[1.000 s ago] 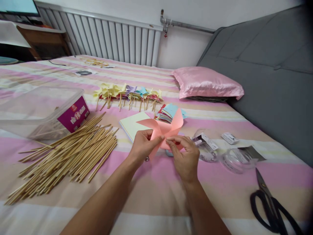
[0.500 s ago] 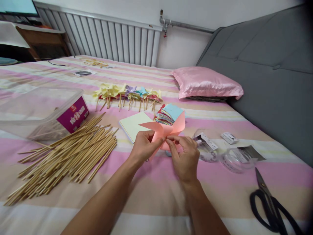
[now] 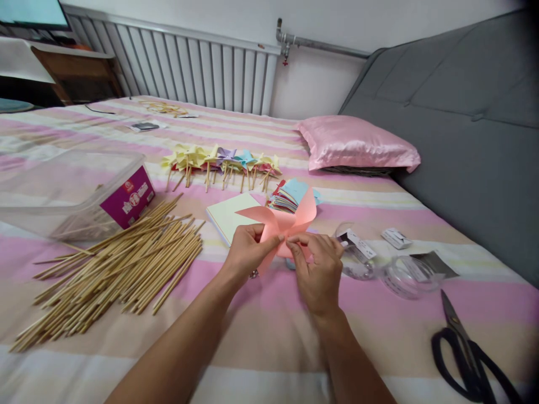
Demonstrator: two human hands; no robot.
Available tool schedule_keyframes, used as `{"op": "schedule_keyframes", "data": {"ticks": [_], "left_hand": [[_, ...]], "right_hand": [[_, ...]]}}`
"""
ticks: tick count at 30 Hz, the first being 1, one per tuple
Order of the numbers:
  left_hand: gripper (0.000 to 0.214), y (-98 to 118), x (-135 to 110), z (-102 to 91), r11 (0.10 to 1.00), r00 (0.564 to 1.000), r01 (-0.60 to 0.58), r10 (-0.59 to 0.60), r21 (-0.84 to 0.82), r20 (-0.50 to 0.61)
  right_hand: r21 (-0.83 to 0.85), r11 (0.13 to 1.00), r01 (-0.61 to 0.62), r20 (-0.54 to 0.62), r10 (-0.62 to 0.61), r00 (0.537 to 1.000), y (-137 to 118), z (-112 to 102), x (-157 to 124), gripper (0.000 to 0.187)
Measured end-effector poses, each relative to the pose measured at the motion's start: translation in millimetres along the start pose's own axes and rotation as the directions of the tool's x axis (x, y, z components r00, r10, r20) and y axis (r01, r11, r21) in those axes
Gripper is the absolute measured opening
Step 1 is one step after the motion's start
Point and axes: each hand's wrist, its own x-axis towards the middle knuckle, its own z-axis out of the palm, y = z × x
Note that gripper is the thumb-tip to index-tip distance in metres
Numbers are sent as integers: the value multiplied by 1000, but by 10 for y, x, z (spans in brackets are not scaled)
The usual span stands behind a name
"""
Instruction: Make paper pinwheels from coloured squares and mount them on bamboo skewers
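A salmon-pink paper pinwheel (image 3: 286,221) is held up above the bed, its curled blades spread around the centre. My left hand (image 3: 246,247) grips its left side, the thumb pressed close to the middle. Thumb and forefinger of my right hand (image 3: 318,266) meet in a pinch at the pinwheel's centre; anything small between those fingertips is hidden. Behind the pinwheel lie a stack of pale square paper (image 3: 231,213) and a fanned pile of coloured paper (image 3: 290,193).
Many wooden sticks (image 3: 122,269) lie at left beside a clear plastic box (image 3: 126,196). Finished pinwheels (image 3: 225,160) form a row farther back. To the right are round clear containers (image 3: 406,278), a small white box (image 3: 396,238) and black-handled scissors (image 3: 463,348). A pink pillow (image 3: 357,143) rests by the grey headboard.
The pinwheel's upper blades have shifted slightly left and its tilt differs a little. Both hands keep nearly the same place and hold. The view has moved very slightly.
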Motion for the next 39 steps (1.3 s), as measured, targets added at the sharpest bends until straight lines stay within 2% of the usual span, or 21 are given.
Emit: {"op": "schedule_keyframes", "data": {"ticks": [6, 10, 16, 21, 29, 35, 39], "left_hand": [[39, -4, -8, -6, 1000, 1000, -14, 14, -4, 11], [38, -3, -5, -4, 999, 999, -26, 25, 19, 19], [37, 51, -14, 24, 993, 999, -50, 48, 110, 24], [37, 57, -20, 23, 995, 999, -35, 35, 93, 4], [36, 69, -23, 6, 999, 998, -38, 38, -9, -41], [25, 82, -19, 23, 997, 996, -67, 68, 32, -55], [19, 84, -22, 30, 992, 993, -108, 110, 72, -30]], "right_hand": [[82, 996, -22, -31, 25, 999, 13, 5, -9, 6], [144, 987, -74, 8, 73, 997, 21, 7, -2, 2], [98, 992, -80, 59, 75, 995, 12, 6, -3, 6], [103, 990, -91, 50, 87, 995, 18, 4, -9, 6], [334, 926, -178, 68, 165, 984, 32, -11, 11, 4], [271, 945, -183, 73, 169, 983, 7, -15, 17, 2], [279, 937, -210, 126, 181, 975, -3, -17, 18, 2]]}}
